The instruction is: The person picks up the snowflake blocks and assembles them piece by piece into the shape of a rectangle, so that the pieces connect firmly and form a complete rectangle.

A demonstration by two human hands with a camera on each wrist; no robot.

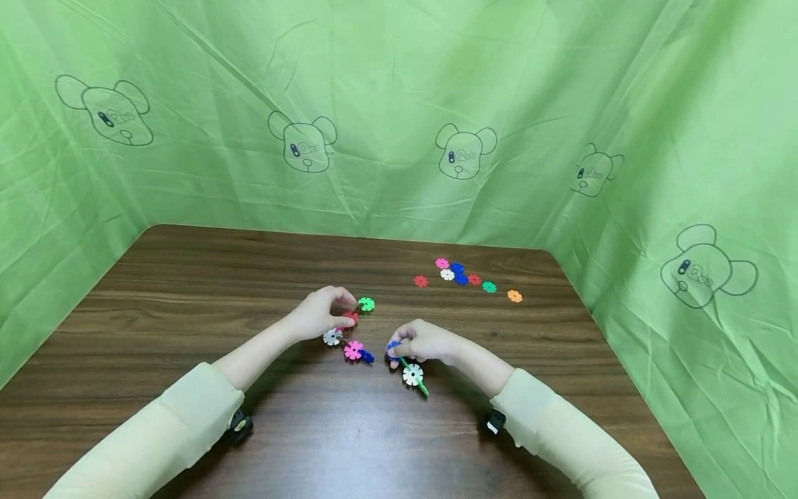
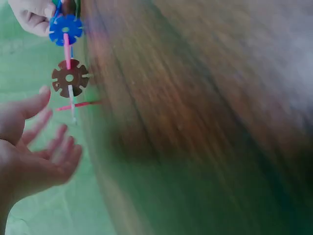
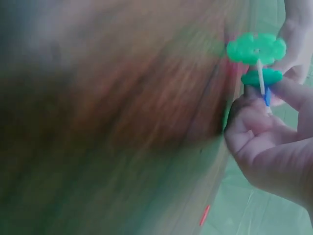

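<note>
Notched plastic snowflake discs are slotted together in a chain. My left hand (image 1: 316, 313) is at its far left part, thumb and fingers spread beside a red disc (image 1: 352, 318) and a bright green disc (image 1: 366, 304). In the left wrist view a gap shows between those fingers and the chain. Nearer me sit a white disc (image 1: 333, 337), a pink disc (image 1: 353, 351) and a dark blue disc (image 1: 367, 356). My right hand (image 1: 430, 342) pinches a blue disc (image 1: 392, 348), partly hidden by the fingers. From it extend green pieces and another white disc (image 1: 413, 375).
Several loose discs lie at the back right of the brown wooden table (image 1: 206, 277), among them a red disc (image 1: 420, 281), a green disc (image 1: 489, 287) and an orange disc (image 1: 514, 296). A green curtain (image 1: 386, 83) surrounds the table's back and sides.
</note>
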